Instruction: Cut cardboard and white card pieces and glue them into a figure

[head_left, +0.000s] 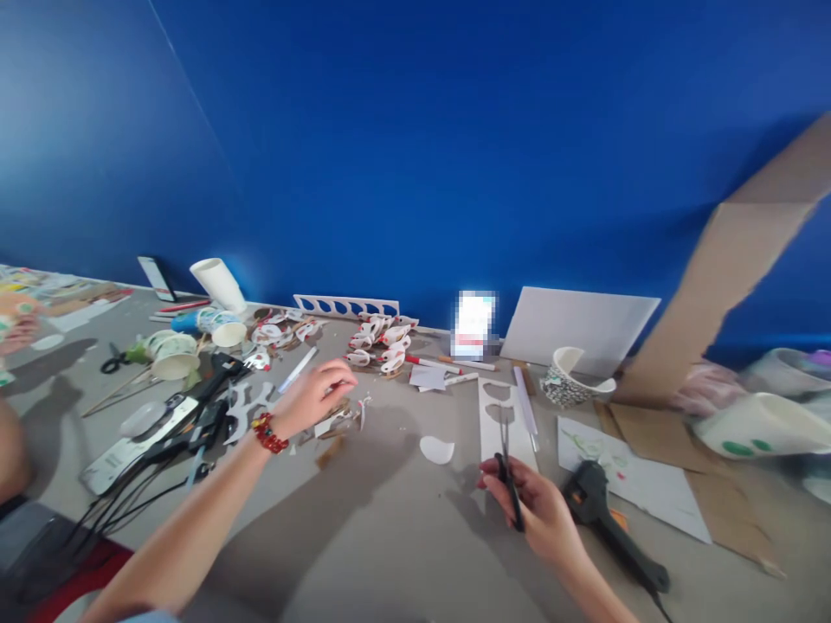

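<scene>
My right hand [529, 502] is wrapped round the dark handles of a pair of scissors [506, 476], whose blades point away over a white sheet with cut-out openings [493, 433]. Left of that sheet, a white paper piece [437, 450] lies on the grey table [363, 554]. My left hand [319, 394], with a red beaded bracelet at the wrist, is above the table, near small paper scraps [338, 421]; its fingers are curled and what is between them, if anything, is too small to tell. Behind it sits a cluster of white and red paper pieces [380, 342].
A glue gun [614, 523] lies right of my right hand, beside cardboard [668, 437]. Paper cups [219, 284], cables and a power strip [139, 446] crowd the left. A lit screen [475, 324] and a white board [581, 329] lean against the wall. Another person's hand [19, 333] is far left.
</scene>
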A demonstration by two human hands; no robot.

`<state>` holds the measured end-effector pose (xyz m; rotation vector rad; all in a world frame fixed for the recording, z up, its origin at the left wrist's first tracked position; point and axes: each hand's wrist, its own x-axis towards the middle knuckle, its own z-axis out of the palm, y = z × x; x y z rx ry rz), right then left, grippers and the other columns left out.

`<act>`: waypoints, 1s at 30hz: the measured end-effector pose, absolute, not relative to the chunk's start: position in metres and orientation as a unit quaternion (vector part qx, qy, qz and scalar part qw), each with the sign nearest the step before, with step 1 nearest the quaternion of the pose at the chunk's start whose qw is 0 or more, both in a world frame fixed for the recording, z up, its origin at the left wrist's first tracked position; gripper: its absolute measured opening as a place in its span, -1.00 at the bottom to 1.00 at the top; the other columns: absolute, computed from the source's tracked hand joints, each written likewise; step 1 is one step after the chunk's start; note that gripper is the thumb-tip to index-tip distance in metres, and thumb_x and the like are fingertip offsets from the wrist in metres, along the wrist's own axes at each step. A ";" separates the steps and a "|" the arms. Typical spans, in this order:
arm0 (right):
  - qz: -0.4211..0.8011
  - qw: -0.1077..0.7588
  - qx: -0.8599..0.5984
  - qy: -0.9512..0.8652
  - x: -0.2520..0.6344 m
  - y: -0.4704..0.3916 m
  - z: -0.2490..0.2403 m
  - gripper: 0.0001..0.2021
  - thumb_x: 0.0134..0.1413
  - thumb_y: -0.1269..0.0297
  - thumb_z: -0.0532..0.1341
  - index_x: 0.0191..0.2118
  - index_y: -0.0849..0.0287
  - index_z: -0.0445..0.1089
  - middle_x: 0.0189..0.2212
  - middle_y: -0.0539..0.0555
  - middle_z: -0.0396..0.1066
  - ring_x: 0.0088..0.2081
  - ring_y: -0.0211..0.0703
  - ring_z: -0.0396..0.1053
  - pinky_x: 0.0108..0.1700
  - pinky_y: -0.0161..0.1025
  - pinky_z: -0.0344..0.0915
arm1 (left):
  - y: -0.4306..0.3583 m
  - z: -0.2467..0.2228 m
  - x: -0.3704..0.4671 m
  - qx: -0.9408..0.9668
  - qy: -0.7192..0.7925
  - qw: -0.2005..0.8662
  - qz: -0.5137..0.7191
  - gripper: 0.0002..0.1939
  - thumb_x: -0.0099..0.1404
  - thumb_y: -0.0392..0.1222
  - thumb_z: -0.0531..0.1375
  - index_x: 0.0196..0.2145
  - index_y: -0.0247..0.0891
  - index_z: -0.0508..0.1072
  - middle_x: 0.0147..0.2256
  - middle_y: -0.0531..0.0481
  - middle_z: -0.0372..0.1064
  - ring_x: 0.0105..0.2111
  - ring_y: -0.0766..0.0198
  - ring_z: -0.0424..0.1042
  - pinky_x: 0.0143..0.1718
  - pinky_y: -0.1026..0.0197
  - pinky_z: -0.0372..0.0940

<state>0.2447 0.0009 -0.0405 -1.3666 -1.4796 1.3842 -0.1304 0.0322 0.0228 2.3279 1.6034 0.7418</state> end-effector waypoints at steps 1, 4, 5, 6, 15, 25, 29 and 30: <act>0.530 0.340 -0.527 -0.571 0.245 0.001 -0.041 -0.45 -0.12 -0.19 0.30 -0.23 0.26 0.44 -0.44 0.16 0.54 -0.54 -0.17 0.39 -0.61 -0.34 0.15 | 0.023 0.020 -0.138 0.787 0.562 0.105 0.233 -0.79 0.40 -0.16 0.05 -0.22 -0.17 0.49 -0.21 -0.02 0.45 -0.27 0.25 0.44 -0.23 0.25 0.26; 0.527 0.338 -0.526 -0.575 0.246 0.003 -0.042 -0.46 -0.09 -0.18 0.29 -0.22 0.26 0.43 -0.42 0.17 0.55 -0.53 -0.17 0.40 -0.60 -0.34 0.17 | 0.002 0.005 -0.151 0.761 0.624 0.072 0.162 -0.84 0.35 -0.10 0.12 -0.25 -0.17 0.46 -0.27 -0.01 0.41 -0.34 0.22 0.40 -0.29 0.21 0.25; 0.528 0.338 -0.526 -0.576 0.245 0.003 -0.042 -0.47 -0.09 -0.18 0.28 -0.22 0.25 0.43 -0.43 0.16 0.55 -0.52 -0.16 0.41 -0.60 -0.34 0.17 | -0.002 -0.002 -0.153 0.765 0.624 0.067 0.143 -0.85 0.32 -0.09 0.15 -0.24 -0.18 0.45 -0.25 -0.02 0.40 -0.32 0.20 0.39 -0.27 0.20 0.25; 0.527 0.337 -0.526 -0.576 0.245 0.003 -0.042 -0.47 -0.08 -0.18 0.28 -0.22 0.25 0.43 -0.43 0.16 0.55 -0.52 -0.16 0.41 -0.60 -0.34 0.18 | -0.005 -0.008 -0.153 0.769 0.622 0.061 0.133 -0.86 0.31 -0.11 0.16 -0.25 -0.19 0.45 -0.26 -0.03 0.38 -0.30 0.19 0.38 -0.26 0.19 0.25; 0.516 0.318 -0.524 -0.599 0.242 0.001 -0.034 -0.51 -0.10 -0.15 0.30 -0.29 0.25 0.44 -0.43 0.16 0.52 -0.49 -0.12 0.41 -0.59 -0.33 0.20 | 0.010 -0.004 -0.135 0.760 0.628 0.100 0.134 -0.85 0.34 -0.18 0.06 -0.36 -0.21 0.38 -0.37 0.01 0.38 -0.37 0.22 0.36 -0.32 0.22 0.17; 0.497 0.284 -0.522 -0.632 0.245 0.005 -0.043 -0.65 0.02 0.00 0.27 -0.25 0.23 0.45 -0.47 0.07 0.48 -0.56 -0.22 0.31 -0.54 -0.31 0.21 | 0.008 -0.007 -0.145 0.750 0.638 0.129 0.116 -0.82 0.32 -0.16 0.08 -0.40 -0.20 0.40 -0.36 0.02 0.39 -0.38 0.22 0.37 -0.32 0.22 0.16; 0.565 0.280 -0.504 -0.590 0.240 0.000 -0.029 -0.58 -0.07 -0.04 0.33 -0.24 0.24 0.43 -0.44 0.08 0.49 -0.62 -0.32 0.19 -0.57 -0.34 0.17 | 0.005 0.015 -0.124 0.681 0.656 0.213 0.246 -0.81 0.33 -0.04 0.11 -0.32 -0.19 0.41 -0.42 0.06 0.41 -0.42 0.25 0.36 -0.34 0.23 0.19; 0.595 0.285 -0.495 -0.565 0.238 -0.002 -0.023 -0.56 -0.09 -0.06 0.33 -0.23 0.24 0.42 -0.42 0.09 0.50 -0.62 -0.35 0.16 -0.57 -0.35 0.16 | 0.005 0.020 -0.114 0.657 0.637 0.278 0.290 -0.79 0.32 -0.01 0.12 -0.30 -0.20 0.40 -0.43 0.06 0.41 -0.43 0.27 0.36 -0.34 0.24 0.21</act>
